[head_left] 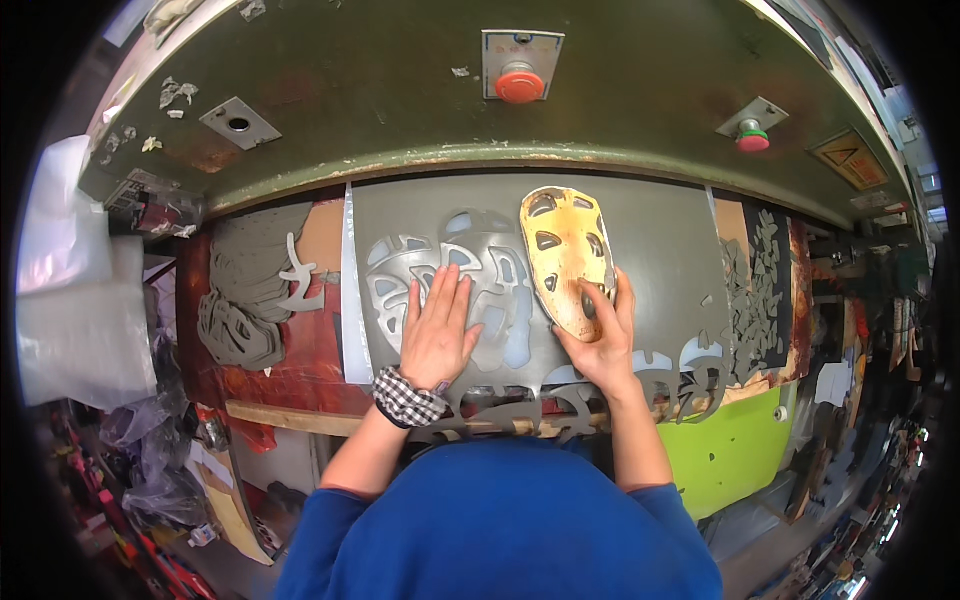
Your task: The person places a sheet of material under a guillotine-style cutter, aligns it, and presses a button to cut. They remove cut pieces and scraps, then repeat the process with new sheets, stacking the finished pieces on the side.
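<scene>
A yellow, rust-stained cutting die (566,243), long and rounded with several openings through it, rests on a dark grey sheet (660,260). My right hand (603,345) grips its near end, thumb and fingers around the edge. My left hand (437,330) lies flat with fingers stretched out on the sheet, over cut grey shapes (392,262) that have openings like the die's. A checkered band (408,400) circles my left wrist. Light blue-white backing shows through cuts beside that hand. Curved strips of grey scrap (700,385) hang at the sheet's near edge.
Cut grey pieces (245,270) are stacked at left beside a light grey scrap (297,275). Small offcuts (758,290) lie at right. Beyond the sheet rises a green machine beam (380,90) with a red button (520,83) and another button (752,136). A lime-green panel (730,450) sits near right.
</scene>
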### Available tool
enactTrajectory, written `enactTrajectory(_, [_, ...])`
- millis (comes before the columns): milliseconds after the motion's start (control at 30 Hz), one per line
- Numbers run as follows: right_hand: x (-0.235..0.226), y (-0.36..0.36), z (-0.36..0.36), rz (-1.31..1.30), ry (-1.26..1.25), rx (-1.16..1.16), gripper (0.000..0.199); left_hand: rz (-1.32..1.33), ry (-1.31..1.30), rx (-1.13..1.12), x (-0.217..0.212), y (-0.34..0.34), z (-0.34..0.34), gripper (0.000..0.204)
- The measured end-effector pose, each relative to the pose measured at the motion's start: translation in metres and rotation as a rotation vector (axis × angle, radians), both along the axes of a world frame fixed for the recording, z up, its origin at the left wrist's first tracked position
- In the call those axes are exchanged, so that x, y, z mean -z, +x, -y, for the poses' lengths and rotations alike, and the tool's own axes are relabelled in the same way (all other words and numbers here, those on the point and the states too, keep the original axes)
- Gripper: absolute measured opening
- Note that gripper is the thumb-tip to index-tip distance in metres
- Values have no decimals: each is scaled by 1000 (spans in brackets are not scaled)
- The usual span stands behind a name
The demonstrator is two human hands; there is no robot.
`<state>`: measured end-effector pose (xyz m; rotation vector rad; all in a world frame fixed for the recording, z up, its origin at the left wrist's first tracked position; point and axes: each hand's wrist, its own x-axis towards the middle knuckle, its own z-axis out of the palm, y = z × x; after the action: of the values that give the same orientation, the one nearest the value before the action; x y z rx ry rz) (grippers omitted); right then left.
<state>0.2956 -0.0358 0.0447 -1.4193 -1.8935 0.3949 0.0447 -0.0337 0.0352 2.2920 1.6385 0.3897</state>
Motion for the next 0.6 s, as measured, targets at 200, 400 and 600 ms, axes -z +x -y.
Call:
enactTrajectory(200, [19,4,2,78,-39,0,97,66,120,-41,15,-2,7,55])
enactTrajectory(400, [18,16,-3,-438,-203,32,92,315,239,-131,11,-7,-4,28])
enactTrajectory(600, [-79,82,-41,-422,335,657,77,345,547,-482,-2,-58,40,18])
